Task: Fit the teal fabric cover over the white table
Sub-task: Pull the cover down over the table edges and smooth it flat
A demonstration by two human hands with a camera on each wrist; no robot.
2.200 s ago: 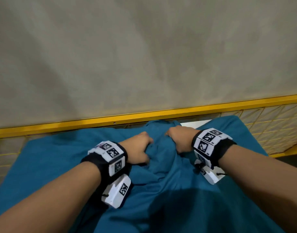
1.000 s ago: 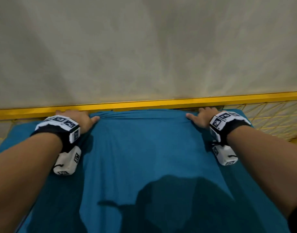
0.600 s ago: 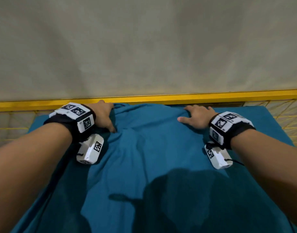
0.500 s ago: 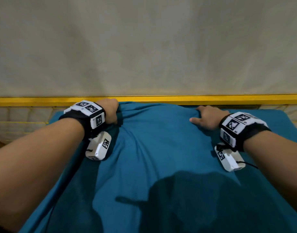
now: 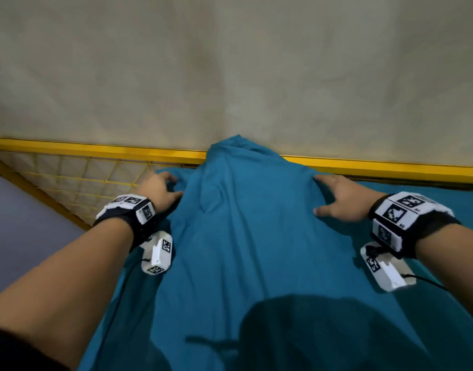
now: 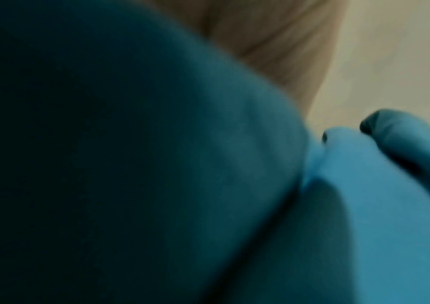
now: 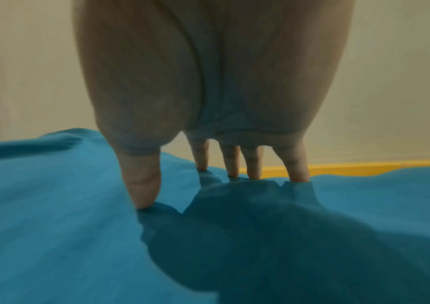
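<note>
The teal cover (image 5: 251,263) lies spread across the whole table; the white table beneath it is hidden. A loose ridge of fabric (image 5: 238,148) rises between my hands and laps over the yellow rail. My left hand (image 5: 173,186) grips the cover at the ridge's left side, fingers curled into the cloth. In the left wrist view bunched teal cover (image 6: 156,164) fills the frame under the palm of my left hand (image 6: 273,45). My right hand (image 5: 329,195) lies flat on the cover to the ridge's right. Its spread fingertips (image 7: 143,197) press the cover (image 7: 52,205).
A yellow rail (image 5: 96,148) runs along the table's far edge, with yellow mesh (image 5: 82,178) below it at the left. A beige wall (image 5: 230,62) stands behind. Grey floor (image 5: 21,223) shows past the table's left edge. The rail (image 7: 338,167) also shows beyond my right fingers.
Both hands slid along the far edge and the view shifted left. The cloth between them has bunched into a ridge that now rises over the yellow rail.
</note>
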